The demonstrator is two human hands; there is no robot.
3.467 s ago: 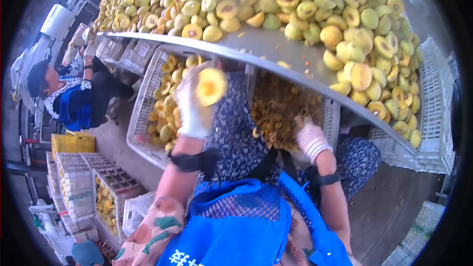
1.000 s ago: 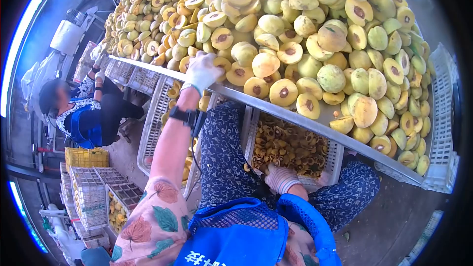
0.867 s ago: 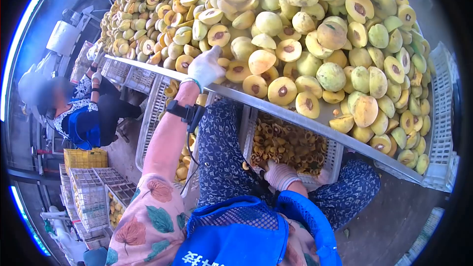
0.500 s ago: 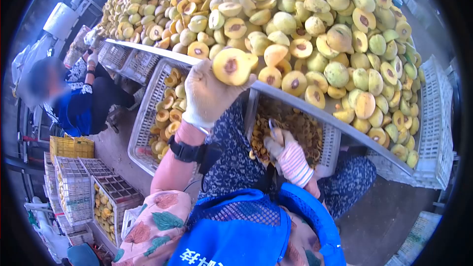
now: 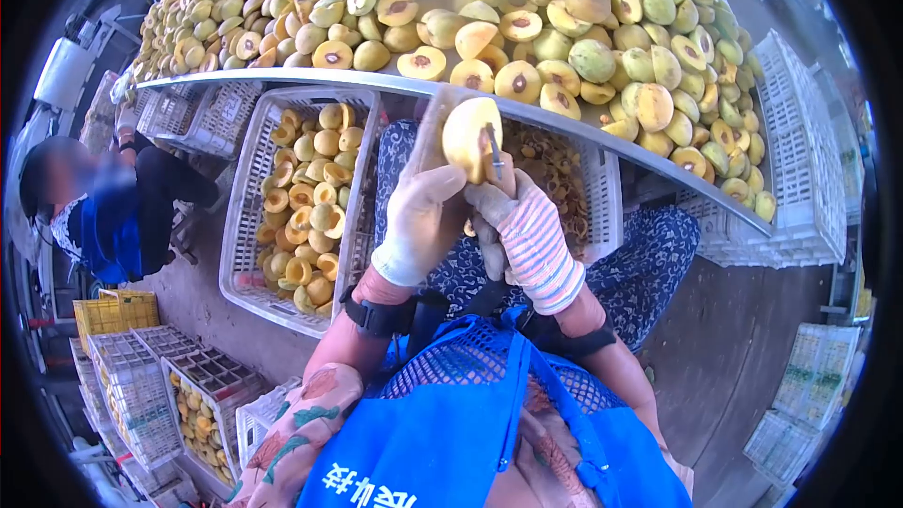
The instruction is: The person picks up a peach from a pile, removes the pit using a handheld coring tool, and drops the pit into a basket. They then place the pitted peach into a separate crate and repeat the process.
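Observation:
My left hand (image 5: pixel 419 221), in a pale knit glove, grips a yellow peach half (image 5: pixel 463 136) in front of the metal table edge. A striped glove covers my right hand (image 5: pixel 534 235), its fingers wrapped round a small tool with a narrow metal blade (image 5: pixel 495 152). The blade is right at the fruit's cut side, which faces right; most of the handle is hidden by my fingers. Both hands are close together above my lap.
Halved peaches with pits (image 5: pixel 517 82) heap the metal-edged table (image 5: pixel 376 77). Pitted halves fill a white crate (image 5: pixel 235 226) at left; brown pits (image 5: pixel 555 169) lie in another beyond my right hand. A person (image 5: pixel 113 198) sits at far left, near stacked crates (image 5: pixel 132 386).
My right hand has risen from the pit crate with the tool to the peach half. My left hand has turned the fruit's cut face toward the blade. The view has shifted.

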